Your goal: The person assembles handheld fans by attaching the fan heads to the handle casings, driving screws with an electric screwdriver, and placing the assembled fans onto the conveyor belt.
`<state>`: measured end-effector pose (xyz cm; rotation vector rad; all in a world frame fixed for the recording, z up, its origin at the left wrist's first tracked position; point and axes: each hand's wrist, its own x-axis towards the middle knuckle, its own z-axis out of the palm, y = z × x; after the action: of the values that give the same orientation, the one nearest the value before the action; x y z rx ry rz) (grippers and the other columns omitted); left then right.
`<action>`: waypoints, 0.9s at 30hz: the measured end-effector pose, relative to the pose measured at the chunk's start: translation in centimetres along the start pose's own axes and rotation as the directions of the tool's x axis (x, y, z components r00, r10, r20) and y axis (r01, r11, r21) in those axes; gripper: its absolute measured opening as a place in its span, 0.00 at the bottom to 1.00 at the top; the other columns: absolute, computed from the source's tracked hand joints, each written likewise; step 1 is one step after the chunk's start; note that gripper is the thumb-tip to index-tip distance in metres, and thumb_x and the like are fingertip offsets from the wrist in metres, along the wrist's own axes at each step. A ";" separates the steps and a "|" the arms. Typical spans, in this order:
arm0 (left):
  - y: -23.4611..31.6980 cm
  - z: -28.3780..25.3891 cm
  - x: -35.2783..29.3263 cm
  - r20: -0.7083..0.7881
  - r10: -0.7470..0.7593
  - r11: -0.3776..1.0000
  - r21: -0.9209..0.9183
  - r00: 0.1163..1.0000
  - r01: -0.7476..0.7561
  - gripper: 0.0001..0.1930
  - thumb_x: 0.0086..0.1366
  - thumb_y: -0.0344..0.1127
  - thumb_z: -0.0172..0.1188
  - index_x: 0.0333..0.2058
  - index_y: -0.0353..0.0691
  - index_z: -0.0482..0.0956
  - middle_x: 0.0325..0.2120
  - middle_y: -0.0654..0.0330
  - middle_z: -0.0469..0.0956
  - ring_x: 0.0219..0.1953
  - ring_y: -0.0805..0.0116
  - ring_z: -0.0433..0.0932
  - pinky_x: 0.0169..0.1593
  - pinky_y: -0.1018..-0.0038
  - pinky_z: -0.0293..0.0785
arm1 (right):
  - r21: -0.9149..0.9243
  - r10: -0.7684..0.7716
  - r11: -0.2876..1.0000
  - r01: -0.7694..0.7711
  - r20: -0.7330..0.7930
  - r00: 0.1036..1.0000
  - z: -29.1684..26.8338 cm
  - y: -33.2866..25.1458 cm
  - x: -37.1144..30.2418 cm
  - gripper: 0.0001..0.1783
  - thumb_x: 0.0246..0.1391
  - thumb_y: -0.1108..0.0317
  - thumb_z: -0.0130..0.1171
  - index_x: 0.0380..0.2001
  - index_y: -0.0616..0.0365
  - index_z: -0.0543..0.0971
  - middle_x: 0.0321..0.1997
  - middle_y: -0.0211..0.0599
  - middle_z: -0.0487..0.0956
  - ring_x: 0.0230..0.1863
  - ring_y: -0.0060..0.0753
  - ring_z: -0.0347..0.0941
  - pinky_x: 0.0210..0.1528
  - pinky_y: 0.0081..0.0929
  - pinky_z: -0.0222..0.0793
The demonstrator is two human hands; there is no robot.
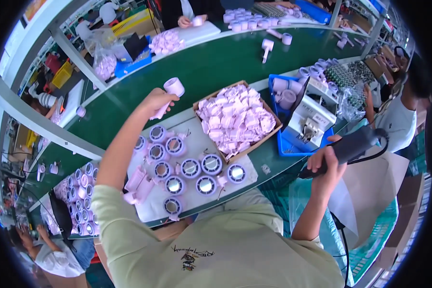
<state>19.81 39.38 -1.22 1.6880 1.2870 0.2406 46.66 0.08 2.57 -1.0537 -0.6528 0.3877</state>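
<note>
My left hand point(156, 102) is closed round the handle of a pale lilac fan-shaped part point(174, 87), its round head up, over the green belt. My right hand point(327, 164) grips a black corded hand tool point(356, 145), raised beside the right end of the bench; its tip is hard to make out. Several round lilac housings point(190, 168), some with shiny metal centres, lie on a white mat point(247, 178) in front of me. Curved lilac shells point(140, 185) lie at the mat's left. Beyond it, a cardboard box point(276, 126) is heaped with small lilac shells point(236, 120).
A blue tray point(293, 152) right of the box holds a white device point(312, 115). The green belt point(216, 57) carries loose lilac parts point(267, 46). Co-workers sit across the belt and at both sides. A green basket point(377, 240) with brown cardboard stands by my right arm.
</note>
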 end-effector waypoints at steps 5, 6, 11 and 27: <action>-5.8 2.0 7.9 -0.370 0.400 0.882 0.404 0.838 -0.242 0.32 0.51 0.56 0.65 0.45 0.33 0.77 0.42 0.47 0.79 0.43 0.51 0.79 0.48 0.66 0.74 | -0.225 -0.064 0.973 0.040 -0.096 0.993 0.6 1.0 1.2 0.15 0.58 0.67 0.53 0.46 0.62 0.70 0.19 0.28 0.68 0.19 0.20 0.64 0.27 0.20 0.63; -6.3 1.4 7.7 -0.422 0.447 0.867 0.423 0.789 -0.265 0.31 0.53 0.55 0.64 0.45 0.33 0.77 0.40 0.47 0.80 0.42 0.53 0.80 0.47 0.66 0.75 | -0.286 -0.079 0.957 0.045 -0.108 0.991 0.1 1.1 1.4 0.16 0.58 0.66 0.55 0.46 0.63 0.71 0.22 0.29 0.70 0.24 0.20 0.66 0.32 0.19 0.64; -5.0 -6.1 -3.7 -0.371 0.428 0.893 0.314 0.824 -0.322 0.20 0.58 0.45 0.64 0.40 0.34 0.79 0.31 0.53 0.82 0.32 0.66 0.81 0.37 0.73 0.76 | -0.493 -0.163 0.866 0.088 -0.112 0.980 -0.5 2.0 3.2 0.22 0.57 0.63 0.58 0.51 0.66 0.71 0.33 0.35 0.76 0.39 0.25 0.70 0.45 0.21 0.65; -16.3 -1.8 -21.9 -0.155 0.436 0.713 0.661 0.886 -0.235 0.19 0.55 0.40 0.62 0.41 0.33 0.75 0.29 0.49 0.79 0.33 0.43 0.77 0.40 0.61 0.74 | -0.336 -0.116 0.637 0.694 0.849 0.516 19.6 7.2 -3.4 0.18 0.48 0.69 0.62 0.43 0.62 0.75 0.43 0.50 0.77 0.46 0.49 0.73 0.51 0.38 0.67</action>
<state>-0.95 21.94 -4.76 2.5650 1.3521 0.3191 31.22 14.50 1.58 -1.3053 -1.9479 0.1164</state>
